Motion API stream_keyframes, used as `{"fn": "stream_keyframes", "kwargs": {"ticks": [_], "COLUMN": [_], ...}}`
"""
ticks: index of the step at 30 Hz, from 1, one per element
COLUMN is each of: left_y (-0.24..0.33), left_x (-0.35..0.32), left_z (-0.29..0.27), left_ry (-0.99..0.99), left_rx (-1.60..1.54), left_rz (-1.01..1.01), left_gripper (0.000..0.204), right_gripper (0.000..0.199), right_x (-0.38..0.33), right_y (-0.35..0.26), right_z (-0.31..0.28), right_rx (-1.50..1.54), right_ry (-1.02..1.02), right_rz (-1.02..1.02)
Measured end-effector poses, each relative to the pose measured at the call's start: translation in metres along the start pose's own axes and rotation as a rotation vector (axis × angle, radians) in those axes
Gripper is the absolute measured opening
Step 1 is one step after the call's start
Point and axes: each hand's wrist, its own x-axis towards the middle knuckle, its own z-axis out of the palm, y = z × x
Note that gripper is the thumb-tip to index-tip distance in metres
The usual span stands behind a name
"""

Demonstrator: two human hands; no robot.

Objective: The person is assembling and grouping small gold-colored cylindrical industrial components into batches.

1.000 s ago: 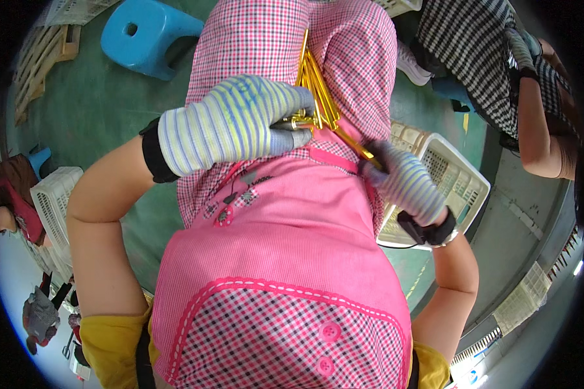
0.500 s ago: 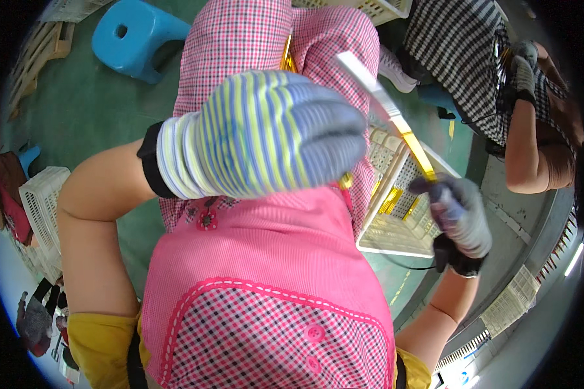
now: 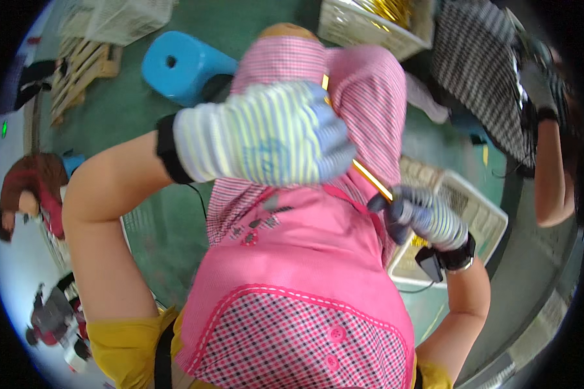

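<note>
My left hand (image 3: 266,133), in a striped glove, is closed above my lap with its back toward me. Beyond its curled fingers pokes the end of a shiny gold strip (image 3: 325,82); the glove hides the rest of its grip. To the right, my right hand (image 3: 425,217), gloved alike, pinches another narrow gold strip (image 3: 372,179) between thumb and fingers. That strip slants up and left, its far end reaching the fingers of my left hand. Whether it touches them I cannot tell.
Beside my right leg stands a white plastic crate (image 3: 493,227) with gold pieces inside. Another crate (image 3: 344,32) with gold strips is beyond my knees. A blue stool (image 3: 182,68) and wooden pallet (image 3: 78,81) stand far left. A co-worker's gloved hand (image 3: 537,87) is at right.
My right hand has swung left and inward, bringing its gold strip from out over the crate to my left hand. The whole view has shifted; my left hand stays closed.
</note>
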Motion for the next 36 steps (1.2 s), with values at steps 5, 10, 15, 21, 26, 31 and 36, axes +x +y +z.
{"fn": "stream_keyframes", "kwargs": {"ticks": [5, 10, 15, 21, 26, 31, 36], "left_y": [0.013, 0.006, 0.0, -0.012, -0.003, -0.006, 0.004], "left_x": [0.009, 0.008, -0.009, -0.069, -0.044, -0.037, -0.095], "left_z": [-0.006, -0.045, -0.033, -0.061, -0.058, -0.016, -0.02], "left_ry": [0.041, -0.388, -0.329, -0.484, -0.376, -0.252, 0.045], "left_rx": [-0.309, -0.217, -0.633, -1.375, -1.006, -1.247, -1.663], "left_rz": [0.196, -0.023, -0.417, -1.139, -0.927, -0.762, -1.131], "left_gripper": [0.013, 0.021, 0.026, 0.036, 0.047, 0.041, 0.047], "right_gripper": [0.043, 0.034, 0.03, 0.033, 0.037, 0.039, 0.03], "right_x": [0.017, 0.053, 0.049, 0.082, 0.092, 0.108, 0.11], "right_y": [0.001, -0.004, -0.041, -0.027, -0.052, -0.071, -0.067], "right_z": [0.004, -0.016, 0.008, -0.078, -0.046, -0.02, -0.016], "right_rx": [-0.195, -0.411, -1.467, -1.87, -1.788, -1.777, -1.654], "right_ry": [-0.055, -0.024, 0.177, 0.507, 0.556, 0.374, 0.446], "right_rz": [0.051, -0.165, -0.529, -1.296, -1.323, -0.977, -0.975]}}
